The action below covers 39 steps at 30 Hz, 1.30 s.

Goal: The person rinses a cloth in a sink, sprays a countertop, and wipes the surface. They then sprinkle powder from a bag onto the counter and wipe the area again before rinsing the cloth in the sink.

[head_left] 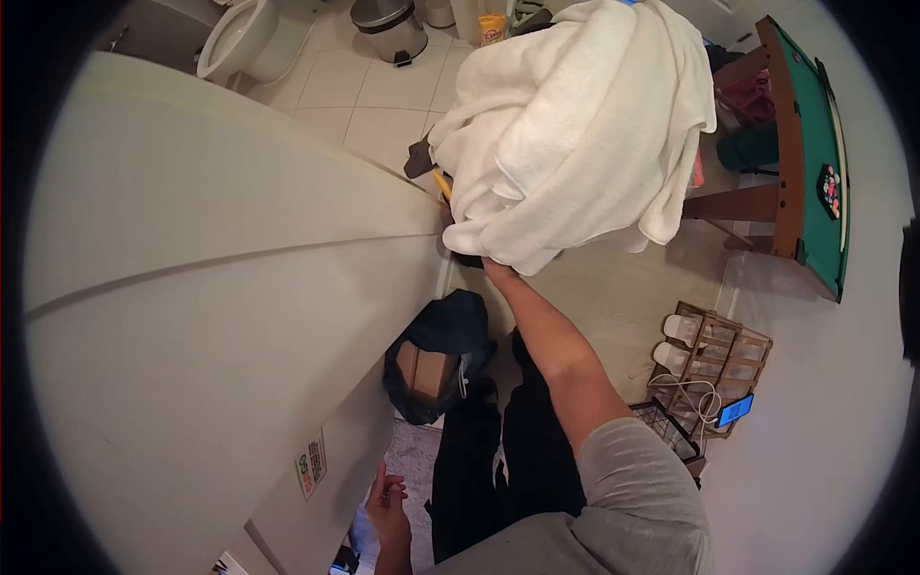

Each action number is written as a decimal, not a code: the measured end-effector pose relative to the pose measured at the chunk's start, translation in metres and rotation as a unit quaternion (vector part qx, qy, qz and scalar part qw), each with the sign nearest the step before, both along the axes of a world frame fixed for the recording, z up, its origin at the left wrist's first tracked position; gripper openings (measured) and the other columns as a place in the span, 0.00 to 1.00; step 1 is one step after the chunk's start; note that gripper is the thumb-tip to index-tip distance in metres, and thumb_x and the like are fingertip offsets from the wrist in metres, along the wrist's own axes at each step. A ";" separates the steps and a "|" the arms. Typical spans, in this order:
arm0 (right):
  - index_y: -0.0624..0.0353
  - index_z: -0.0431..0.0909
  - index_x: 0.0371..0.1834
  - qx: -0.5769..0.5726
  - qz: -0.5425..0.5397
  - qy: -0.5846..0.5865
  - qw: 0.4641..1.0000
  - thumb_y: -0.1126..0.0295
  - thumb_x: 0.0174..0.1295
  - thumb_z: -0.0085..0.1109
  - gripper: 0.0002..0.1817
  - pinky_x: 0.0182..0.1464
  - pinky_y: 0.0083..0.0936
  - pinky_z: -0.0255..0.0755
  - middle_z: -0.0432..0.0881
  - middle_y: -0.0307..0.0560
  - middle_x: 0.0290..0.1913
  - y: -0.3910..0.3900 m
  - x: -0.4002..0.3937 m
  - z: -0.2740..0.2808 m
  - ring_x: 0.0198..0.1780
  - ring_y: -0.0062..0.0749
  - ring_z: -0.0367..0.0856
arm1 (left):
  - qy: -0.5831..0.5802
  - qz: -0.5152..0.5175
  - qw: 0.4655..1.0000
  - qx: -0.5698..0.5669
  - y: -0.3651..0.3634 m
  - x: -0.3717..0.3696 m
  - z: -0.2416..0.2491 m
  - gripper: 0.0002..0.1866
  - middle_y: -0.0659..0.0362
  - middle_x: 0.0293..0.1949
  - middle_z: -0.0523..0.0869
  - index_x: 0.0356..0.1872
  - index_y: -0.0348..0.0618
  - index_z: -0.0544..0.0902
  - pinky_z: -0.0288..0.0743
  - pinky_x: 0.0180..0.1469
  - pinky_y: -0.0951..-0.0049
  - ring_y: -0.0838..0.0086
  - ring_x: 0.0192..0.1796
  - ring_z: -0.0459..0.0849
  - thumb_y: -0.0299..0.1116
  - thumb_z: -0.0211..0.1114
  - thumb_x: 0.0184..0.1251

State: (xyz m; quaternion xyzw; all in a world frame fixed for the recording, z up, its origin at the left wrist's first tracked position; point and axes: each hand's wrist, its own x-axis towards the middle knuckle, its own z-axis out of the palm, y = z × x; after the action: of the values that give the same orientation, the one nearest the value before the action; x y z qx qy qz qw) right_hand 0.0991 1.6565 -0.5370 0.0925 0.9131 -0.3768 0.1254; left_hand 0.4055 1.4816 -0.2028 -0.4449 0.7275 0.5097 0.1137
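Observation:
A large bundle of white cloth (585, 125), like a towel or blanket, fills the upper middle of the head view. My right hand (495, 268) reaches to its lower edge. Only the wrist shows there; the fingers are hidden under the cloth, so their grip cannot be seen. A dark piece and a yellow strip (442, 184) stick out at the cloth's left side. Low in the view, my left hand (388, 500) hangs beside the white door, with loosely bent fingers apart and nothing in them. Between door and legs stands a dark blue bag (450, 316) with a cardboard box (426, 372) inside.
The white door (230, 316) takes up the left. Beyond it are a toilet (235, 43) and a metal bin (393, 34) on tiles. A small pool table (810, 163) leans at right. Below it stand a wooden rack (733, 350) with white shoes and a phone (734, 411) on a cable.

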 end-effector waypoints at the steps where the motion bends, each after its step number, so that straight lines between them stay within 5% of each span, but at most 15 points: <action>1: 0.58 0.66 0.57 0.001 0.003 0.002 1.000 0.53 0.56 0.52 0.29 0.61 0.36 0.57 0.64 0.58 0.61 0.007 0.006 -0.002 0.62 0.48 0.62 | -0.003 0.005 1.000 0.001 0.001 0.001 -0.001 0.23 0.60 0.34 0.78 0.57 0.41 0.70 0.70 0.34 0.82 0.80 0.34 0.74 0.18 0.51 0.59; 11: 0.58 0.65 0.58 0.004 0.036 0.038 0.999 0.52 0.56 0.52 0.29 0.61 0.36 0.57 0.63 0.58 0.62 0.069 -0.021 -0.023 0.62 0.48 0.61 | 0.014 0.029 0.997 0.076 0.004 0.013 -0.022 0.24 0.60 0.35 0.78 0.59 0.43 0.69 0.71 0.37 0.81 0.81 0.36 0.74 0.19 0.52 0.59; 18: 0.57 0.65 0.58 -0.008 0.041 0.076 0.996 0.52 0.56 0.52 0.30 0.61 0.35 0.56 0.62 0.57 0.62 0.007 0.010 -0.019 0.63 0.47 0.60 | 0.010 0.060 0.996 0.072 -0.002 0.041 -0.028 0.23 0.60 0.35 0.77 0.59 0.41 0.68 0.70 0.37 0.80 0.80 0.35 0.73 0.21 0.52 0.60; 22: 0.58 0.73 0.47 0.071 -0.038 -0.051 0.995 0.58 0.55 0.54 0.20 0.50 0.40 0.67 0.76 0.59 0.47 -0.007 0.021 -0.014 0.49 0.52 0.74 | 0.019 0.082 0.994 0.074 -0.009 0.059 -0.028 0.24 0.60 0.35 0.77 0.59 0.42 0.68 0.70 0.37 0.80 0.80 0.35 0.73 0.21 0.52 0.60; 23: 0.59 0.76 0.38 0.110 -0.006 -0.003 0.994 0.62 0.54 0.55 0.14 0.42 0.42 0.71 0.79 0.58 0.36 -0.009 0.025 -0.010 0.39 0.55 0.77 | 0.018 0.082 0.994 0.071 -0.011 0.064 -0.027 0.24 0.60 0.35 0.77 0.59 0.42 0.68 0.71 0.37 0.80 0.80 0.35 0.73 0.21 0.52 0.60; 24: 0.59 0.76 0.38 0.110 -0.005 -0.003 0.994 0.62 0.54 0.55 0.14 0.42 0.42 0.71 0.79 0.58 0.36 -0.009 0.028 -0.003 0.39 0.55 0.77 | 0.019 0.081 0.994 0.069 -0.013 0.068 -0.026 0.24 0.60 0.35 0.77 0.59 0.42 0.68 0.71 0.36 0.80 0.80 0.35 0.73 0.21 0.52 0.60; 26: 0.60 0.77 0.31 0.155 0.164 -0.016 0.974 0.62 0.55 0.54 0.12 0.39 0.43 0.71 0.79 0.57 0.31 0.001 0.039 0.015 0.36 0.54 0.78 | 0.019 0.089 0.993 0.077 -0.014 0.073 -0.023 0.24 0.60 0.35 0.77 0.59 0.42 0.68 0.71 0.36 0.80 0.80 0.35 0.73 0.21 0.52 0.60; 28: 0.60 0.77 0.26 0.166 0.172 0.006 0.971 0.61 0.57 0.51 0.13 0.40 0.41 0.71 0.80 0.56 0.30 0.010 0.053 0.036 0.36 0.50 0.79 | 0.019 0.098 0.991 0.086 -0.014 0.075 -0.016 0.24 0.60 0.36 0.77 0.59 0.42 0.68 0.71 0.36 0.80 0.80 0.34 0.73 0.21 0.52 0.60; 34: 0.59 0.77 0.28 0.102 0.207 0.002 0.973 0.59 0.58 0.51 0.14 0.34 0.44 0.69 0.78 0.58 0.26 0.052 0.092 0.203 0.31 0.53 0.77 | 0.053 0.030 0.987 0.149 -0.008 0.078 0.004 0.24 0.59 0.36 0.78 0.59 0.41 0.68 0.70 0.41 0.80 0.80 0.37 0.75 0.19 0.52 0.60; 36: 0.60 0.76 0.25 0.018 0.269 -0.031 0.963 0.57 0.60 0.50 0.17 0.26 0.39 0.64 0.74 0.56 0.19 0.060 0.118 0.277 0.22 0.52 0.72 | 0.103 -0.119 0.980 0.119 -0.002 0.074 0.012 0.25 0.58 0.38 0.78 0.60 0.40 0.66 0.70 0.43 0.80 0.78 0.38 0.75 0.21 0.54 0.59; 39: 0.63 0.76 0.23 -0.012 0.257 -0.128 0.958 0.55 0.60 0.50 0.20 0.28 0.38 0.67 0.75 0.56 0.19 0.049 0.172 0.421 0.25 0.48 0.76 | 0.160 -0.236 0.952 0.113 0.031 0.057 0.055 0.38 0.49 0.50 0.73 0.64 0.37 0.56 0.69 0.51 0.72 0.65 0.49 0.75 0.28 0.64 0.53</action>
State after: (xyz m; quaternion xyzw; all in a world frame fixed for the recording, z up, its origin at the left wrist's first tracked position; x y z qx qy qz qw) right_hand 0.2711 1.7053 -0.1157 -0.0997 0.8778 -0.3275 0.3350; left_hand 0.4626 1.5129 -0.1475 -0.1576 0.7581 0.6115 0.1628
